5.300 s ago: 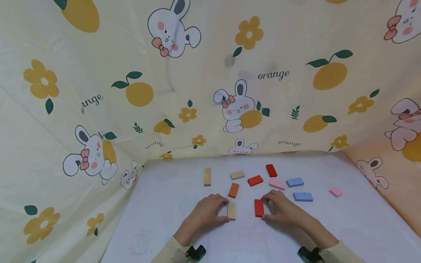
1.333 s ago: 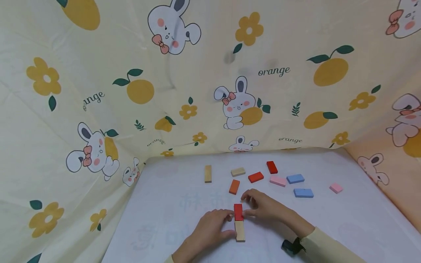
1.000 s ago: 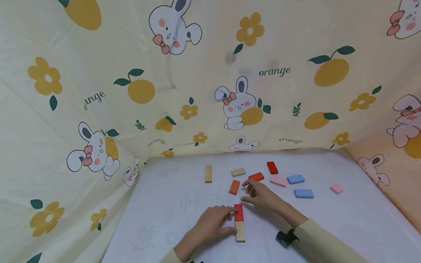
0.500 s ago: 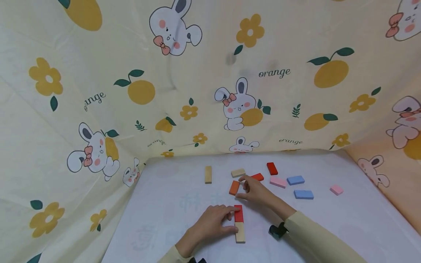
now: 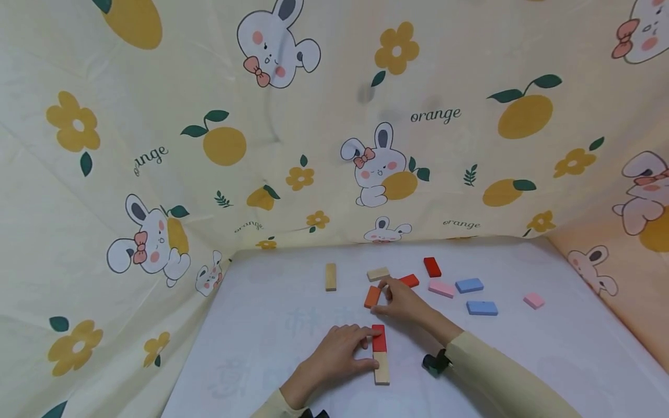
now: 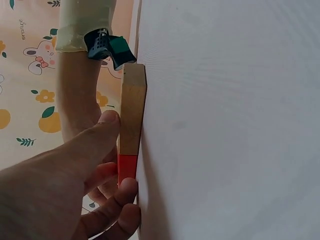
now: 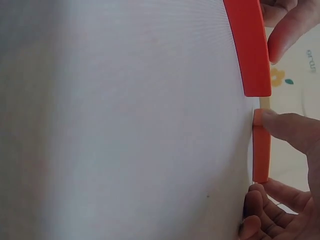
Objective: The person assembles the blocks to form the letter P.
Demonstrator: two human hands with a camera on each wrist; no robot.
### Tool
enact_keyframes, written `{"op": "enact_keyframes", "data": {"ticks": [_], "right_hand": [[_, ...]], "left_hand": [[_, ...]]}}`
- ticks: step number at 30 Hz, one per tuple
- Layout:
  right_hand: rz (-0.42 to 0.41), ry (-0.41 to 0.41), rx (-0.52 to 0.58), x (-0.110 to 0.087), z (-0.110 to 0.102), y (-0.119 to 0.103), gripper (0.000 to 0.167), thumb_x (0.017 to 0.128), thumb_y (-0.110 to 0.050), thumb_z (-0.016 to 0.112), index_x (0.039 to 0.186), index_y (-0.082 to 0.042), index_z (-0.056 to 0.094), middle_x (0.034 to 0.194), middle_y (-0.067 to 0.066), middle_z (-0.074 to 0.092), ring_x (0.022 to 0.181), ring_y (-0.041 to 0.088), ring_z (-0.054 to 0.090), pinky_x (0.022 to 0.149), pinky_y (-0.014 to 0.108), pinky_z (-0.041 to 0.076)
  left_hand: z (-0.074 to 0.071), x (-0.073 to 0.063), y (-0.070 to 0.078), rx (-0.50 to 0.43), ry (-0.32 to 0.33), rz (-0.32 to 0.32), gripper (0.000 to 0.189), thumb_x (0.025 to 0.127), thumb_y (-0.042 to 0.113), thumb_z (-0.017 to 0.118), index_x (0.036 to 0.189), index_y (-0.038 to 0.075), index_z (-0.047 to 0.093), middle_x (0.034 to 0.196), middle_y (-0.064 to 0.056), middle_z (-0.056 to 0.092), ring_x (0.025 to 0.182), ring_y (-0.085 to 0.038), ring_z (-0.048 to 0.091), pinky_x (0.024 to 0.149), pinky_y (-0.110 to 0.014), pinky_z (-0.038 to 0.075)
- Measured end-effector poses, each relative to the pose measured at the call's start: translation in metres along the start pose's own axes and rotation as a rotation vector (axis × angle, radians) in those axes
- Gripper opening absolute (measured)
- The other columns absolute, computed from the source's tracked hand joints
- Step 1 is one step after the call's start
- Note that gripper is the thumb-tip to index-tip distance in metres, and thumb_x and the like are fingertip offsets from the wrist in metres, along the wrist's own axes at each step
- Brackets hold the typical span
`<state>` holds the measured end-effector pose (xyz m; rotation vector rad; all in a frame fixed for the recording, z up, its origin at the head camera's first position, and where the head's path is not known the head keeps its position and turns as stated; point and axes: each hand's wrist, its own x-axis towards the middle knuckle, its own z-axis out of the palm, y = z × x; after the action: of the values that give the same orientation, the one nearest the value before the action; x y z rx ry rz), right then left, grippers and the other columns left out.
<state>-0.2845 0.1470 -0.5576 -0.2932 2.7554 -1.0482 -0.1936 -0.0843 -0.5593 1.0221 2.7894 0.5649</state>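
In the head view, a red block [image 5: 379, 342] and a plain wooden block [image 5: 382, 371] lie end to end in a row on the table. My left hand [image 5: 334, 360] rests beside this row. Its index fingertip lies on the red block, and its thumb touches the side of the wooden block [image 6: 131, 117], as the left wrist view shows. Farther back, my right hand [image 5: 402, 302] pinches an orange block [image 5: 371, 297] by its ends between thumb and finger. The right wrist view shows that grip on the orange block [image 7: 261, 152].
Behind the orange block lie a small wooden block [image 5: 378, 273] and a partly covered red block [image 5: 410, 281]. An upright-lying wooden block [image 5: 331, 277] is left. Another red block [image 5: 432, 267], pink block [image 5: 441, 289] and blue block [image 5: 482, 308] spread right. Patterned cloth [image 5: 313, 116] walls the table.
The red and wooden blocks, earlier apart under separate hands, now meet end to end. My right hand left the red block and moved back and left to the orange block. The left hand stayed.
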Motion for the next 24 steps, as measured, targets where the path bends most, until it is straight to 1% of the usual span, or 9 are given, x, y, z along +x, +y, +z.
{"op": "enact_keyframes", "data": {"ticks": [9, 12, 18, 24], "right_hand": [[-0.060, -0.016, 0.034, -0.004, -0.007, 0.008, 0.056, 0.083, -0.031, 0.095, 0.126, -0.012, 0.064, 0.097, 0.002, 0.060, 0.089, 0.019, 0.056, 0.077, 0.032, 0.052], [-0.088, -0.035, 0.040, -0.008, -0.010, 0.011, 0.055, 0.084, -0.031, 0.095, 0.127, -0.012, 0.065, 0.096, 0.001, 0.061, 0.088, 0.018, 0.057, 0.076, 0.030, 0.053], [-0.132, -0.061, 0.045, -0.015, -0.012, 0.014, 0.058, 0.083, -0.034, 0.095, 0.128, -0.012, 0.067, 0.097, 0.000, 0.061, 0.088, 0.017, 0.056, 0.074, 0.027, 0.052], [-0.159, -0.084, 0.032, -0.022, -0.014, 0.016, 0.057, 0.083, -0.035, 0.095, 0.128, -0.014, 0.068, 0.101, -0.001, 0.062, 0.089, 0.017, 0.058, 0.074, 0.026, 0.054]], "left_hand": [[-0.001, 0.001, 0.002, -0.004, -0.013, -0.017, 0.064, 0.093, 0.059, 0.079, 0.149, 0.034, 0.062, 0.095, 0.020, 0.056, 0.089, 0.002, 0.049, 0.088, -0.030, 0.043], [-0.001, 0.000, 0.003, -0.001, -0.018, -0.021, 0.064, 0.093, 0.059, 0.079, 0.150, 0.035, 0.062, 0.096, 0.020, 0.056, 0.090, 0.001, 0.050, 0.088, -0.031, 0.043], [-0.001, -0.001, 0.004, 0.002, -0.041, -0.050, 0.065, 0.093, 0.062, 0.078, 0.151, 0.038, 0.061, 0.100, 0.020, 0.057, 0.093, 0.000, 0.051, 0.091, -0.034, 0.044], [-0.002, -0.003, 0.007, 0.030, -0.042, -0.048, 0.066, 0.093, 0.061, 0.078, 0.151, 0.037, 0.061, 0.103, 0.018, 0.059, 0.095, -0.001, 0.052, 0.093, -0.035, 0.046]]}}
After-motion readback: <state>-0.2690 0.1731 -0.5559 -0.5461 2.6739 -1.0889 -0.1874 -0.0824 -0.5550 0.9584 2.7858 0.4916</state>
